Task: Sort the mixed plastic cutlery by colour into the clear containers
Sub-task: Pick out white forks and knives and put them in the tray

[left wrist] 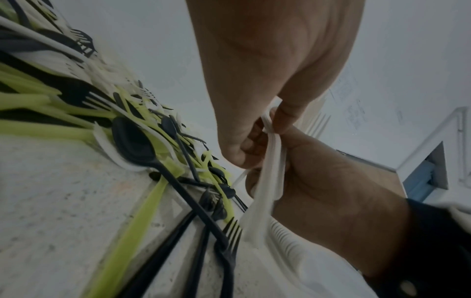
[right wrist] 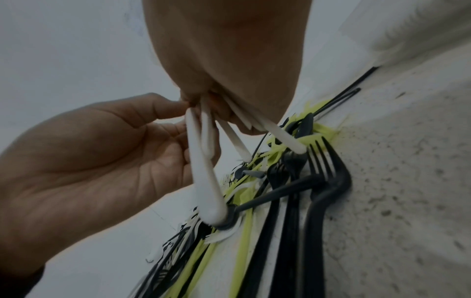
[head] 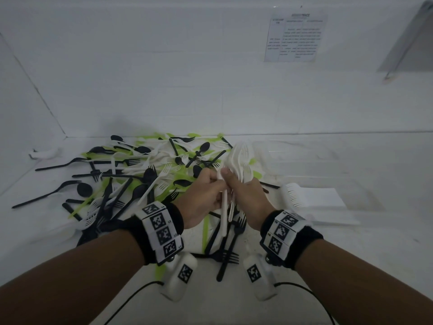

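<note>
White plastic cutlery, a bunch of forks and spoons (head: 236, 160), stands above the mixed black, green and white heap (head: 131, 174), clamped in the right hand (head: 246, 193). The left hand (head: 203, 195) pinches one handle into it. Gathering whites; next, carry them to the clear plastic containers (head: 304, 158), faintly visible right of the heap.

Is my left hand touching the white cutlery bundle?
Touching. Left wrist view shows the left hand pinching a white handle of the bundle that the right hand grips.
</note>
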Demonstrator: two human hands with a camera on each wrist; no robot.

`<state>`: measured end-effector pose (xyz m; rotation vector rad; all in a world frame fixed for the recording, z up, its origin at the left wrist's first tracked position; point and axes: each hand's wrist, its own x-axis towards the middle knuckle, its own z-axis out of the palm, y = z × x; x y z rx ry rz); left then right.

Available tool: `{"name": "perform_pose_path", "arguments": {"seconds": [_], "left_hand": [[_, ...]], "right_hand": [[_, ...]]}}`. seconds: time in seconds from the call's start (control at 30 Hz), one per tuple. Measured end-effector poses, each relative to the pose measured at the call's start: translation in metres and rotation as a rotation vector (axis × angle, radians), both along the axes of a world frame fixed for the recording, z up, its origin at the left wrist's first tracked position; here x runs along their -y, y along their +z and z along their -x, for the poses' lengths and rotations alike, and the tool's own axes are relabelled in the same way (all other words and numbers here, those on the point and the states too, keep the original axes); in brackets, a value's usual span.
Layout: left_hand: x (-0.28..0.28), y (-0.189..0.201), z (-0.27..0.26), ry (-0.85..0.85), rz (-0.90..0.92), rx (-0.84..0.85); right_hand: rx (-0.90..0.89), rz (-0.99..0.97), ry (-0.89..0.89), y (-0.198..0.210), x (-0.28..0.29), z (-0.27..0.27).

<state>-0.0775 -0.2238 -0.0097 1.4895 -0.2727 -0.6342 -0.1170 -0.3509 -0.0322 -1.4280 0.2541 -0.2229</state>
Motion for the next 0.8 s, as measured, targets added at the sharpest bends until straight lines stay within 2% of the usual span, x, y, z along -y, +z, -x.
{"name": "perform_pose_path", "arguments": {"seconds": [0.07,0.23,0.43,0.6,0.8], "left_hand": [[0.000,0.000,-0.001,0.058,-0.004,-0.020],[-0.003,-0.007,-0.010,0.191,-0.057,0.076],[0.002,0.001,-0.013,0.208,0.005,0.057],[0.006,0.007,-0.013,0.160,0.150,0.009],[0.014,-0.004,-0.018,0.198,-0.028,0.118]], "right_hand": [[0.015,0.016,0.017,0.002,-0.001,0.000],[0.001,0.241,-0.123,-0.001,0.006,-0.005],[-0.041,0.312,0.065,-0.011,0.002,-0.006],[-0.060,0.365,0.071,-0.012,-0.001,-0.007],[-0.123,0.447,0.121,-0.018,0.003,-0.012]]}}
